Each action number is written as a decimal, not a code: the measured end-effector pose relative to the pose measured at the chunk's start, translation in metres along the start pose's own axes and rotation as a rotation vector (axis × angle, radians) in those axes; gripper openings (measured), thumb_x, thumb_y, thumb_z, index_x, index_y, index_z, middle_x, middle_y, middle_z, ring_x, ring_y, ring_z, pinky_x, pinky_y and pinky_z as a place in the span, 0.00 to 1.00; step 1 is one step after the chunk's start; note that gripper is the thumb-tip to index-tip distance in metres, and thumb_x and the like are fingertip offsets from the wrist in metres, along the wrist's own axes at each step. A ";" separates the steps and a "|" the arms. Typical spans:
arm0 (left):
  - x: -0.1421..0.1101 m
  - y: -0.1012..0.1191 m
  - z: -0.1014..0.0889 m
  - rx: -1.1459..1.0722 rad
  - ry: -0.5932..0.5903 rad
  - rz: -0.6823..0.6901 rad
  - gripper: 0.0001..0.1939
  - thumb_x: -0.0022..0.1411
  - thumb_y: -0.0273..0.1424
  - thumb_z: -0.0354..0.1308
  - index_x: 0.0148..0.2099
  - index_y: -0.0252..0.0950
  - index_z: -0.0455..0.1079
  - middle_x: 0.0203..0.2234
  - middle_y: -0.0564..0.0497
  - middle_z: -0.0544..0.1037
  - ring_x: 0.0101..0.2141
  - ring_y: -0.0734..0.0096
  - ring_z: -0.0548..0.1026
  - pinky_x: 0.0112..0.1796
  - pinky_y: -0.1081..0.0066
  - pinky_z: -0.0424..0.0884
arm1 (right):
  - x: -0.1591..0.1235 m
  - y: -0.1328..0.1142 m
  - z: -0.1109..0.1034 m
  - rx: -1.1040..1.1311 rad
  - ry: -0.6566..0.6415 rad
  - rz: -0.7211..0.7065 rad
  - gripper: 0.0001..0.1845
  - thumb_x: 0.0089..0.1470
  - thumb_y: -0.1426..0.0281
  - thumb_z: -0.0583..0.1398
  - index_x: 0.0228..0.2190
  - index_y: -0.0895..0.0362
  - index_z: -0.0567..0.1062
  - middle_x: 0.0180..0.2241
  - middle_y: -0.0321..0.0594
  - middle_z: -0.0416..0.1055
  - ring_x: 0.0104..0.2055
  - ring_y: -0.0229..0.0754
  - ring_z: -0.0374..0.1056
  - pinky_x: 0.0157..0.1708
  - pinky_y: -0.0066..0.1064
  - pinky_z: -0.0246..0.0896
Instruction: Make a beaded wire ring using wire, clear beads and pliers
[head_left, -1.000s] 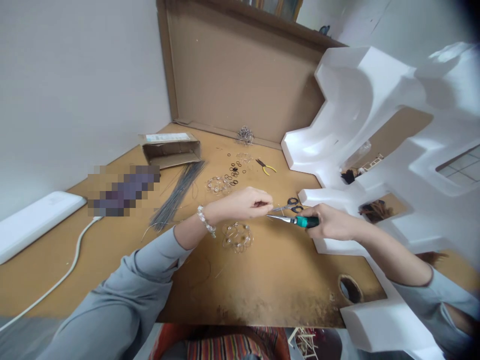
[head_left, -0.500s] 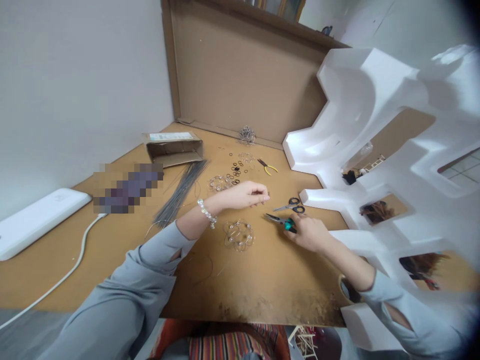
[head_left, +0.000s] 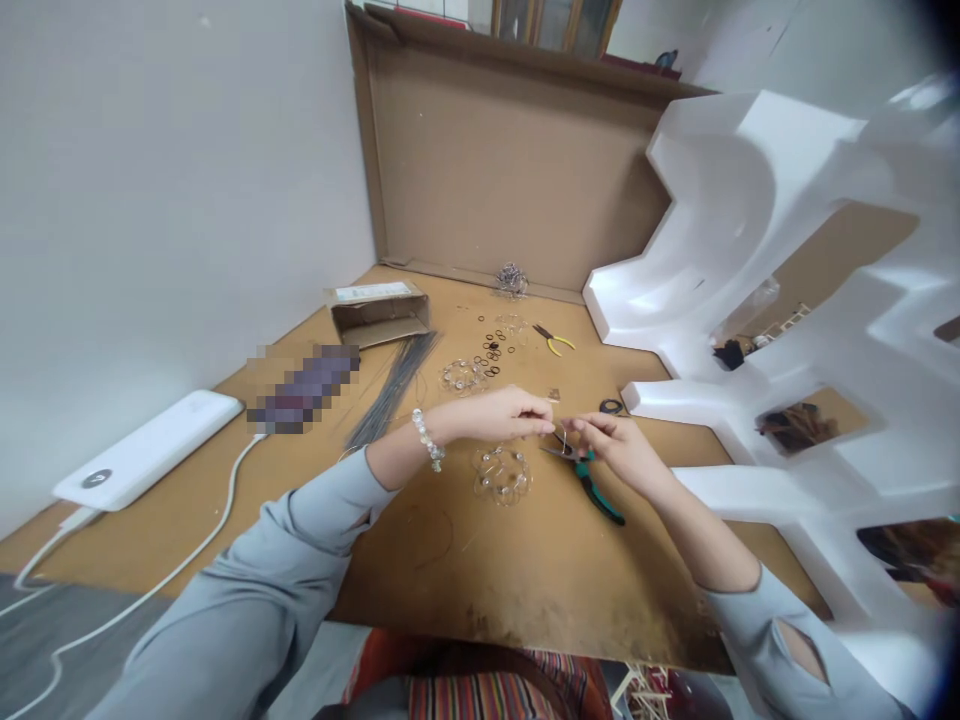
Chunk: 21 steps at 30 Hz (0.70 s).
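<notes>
On the brown table [head_left: 525, 580], pliers [head_left: 589, 483] lie slantwise, nose far-left, handles near-right; left hand [head_left: 514, 414] and right hand [head_left: 621, 452] nearly meet, their grip too small to tell.

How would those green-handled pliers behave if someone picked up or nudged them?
The pliers are probably heavy for their size, as the head looks metal. Lying flat, they'd likely slide rather than roll. The handle looks coated, so perhaps not slippery.
</notes>
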<state>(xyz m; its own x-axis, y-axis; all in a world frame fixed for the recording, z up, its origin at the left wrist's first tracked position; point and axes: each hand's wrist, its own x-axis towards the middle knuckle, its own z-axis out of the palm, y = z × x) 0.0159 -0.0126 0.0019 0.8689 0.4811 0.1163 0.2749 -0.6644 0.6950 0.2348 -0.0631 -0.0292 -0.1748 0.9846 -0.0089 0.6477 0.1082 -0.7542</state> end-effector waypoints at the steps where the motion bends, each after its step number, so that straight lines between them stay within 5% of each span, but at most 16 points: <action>1: -0.003 -0.001 0.000 0.021 0.001 -0.013 0.14 0.64 0.36 0.47 0.29 0.33 0.65 0.20 0.57 0.63 0.23 0.78 0.60 0.26 0.77 0.55 | 0.002 -0.009 0.002 0.128 -0.041 0.044 0.22 0.55 0.56 0.53 0.38 0.58 0.76 0.20 0.37 0.68 0.24 0.38 0.63 0.27 0.30 0.57; 5: -0.016 -0.005 0.001 0.099 0.030 -0.097 0.15 0.64 0.36 0.46 0.33 0.33 0.69 0.21 0.55 0.68 0.23 0.78 0.63 0.25 0.77 0.54 | 0.005 -0.028 0.022 0.446 -0.157 0.067 0.19 0.48 0.56 0.61 0.34 0.59 0.77 0.22 0.35 0.69 0.19 0.31 0.57 0.19 0.25 0.49; 9: -0.026 -0.008 0.008 0.265 0.101 -0.114 0.16 0.65 0.34 0.45 0.31 0.33 0.70 0.24 0.52 0.73 0.25 0.76 0.67 0.27 0.76 0.56 | 0.007 -0.022 0.042 0.675 -0.158 0.117 0.17 0.44 0.57 0.64 0.30 0.58 0.76 0.29 0.38 0.74 0.19 0.28 0.58 0.18 0.23 0.50; 21: -0.027 -0.017 0.046 0.693 0.092 -0.082 0.15 0.67 0.31 0.44 0.34 0.32 0.69 0.28 0.46 0.75 0.27 0.68 0.72 0.25 0.73 0.58 | 0.012 0.000 0.052 0.705 -0.196 0.175 0.14 0.41 0.61 0.67 0.27 0.58 0.74 0.24 0.35 0.73 0.16 0.27 0.56 0.14 0.21 0.47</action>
<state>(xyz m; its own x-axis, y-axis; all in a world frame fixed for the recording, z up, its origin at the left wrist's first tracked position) 0.0067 -0.0405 -0.0451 0.8041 0.5716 0.1635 0.5638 -0.8204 0.0950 0.1942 -0.0585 -0.0631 -0.2842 0.9297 -0.2344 0.0611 -0.2264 -0.9721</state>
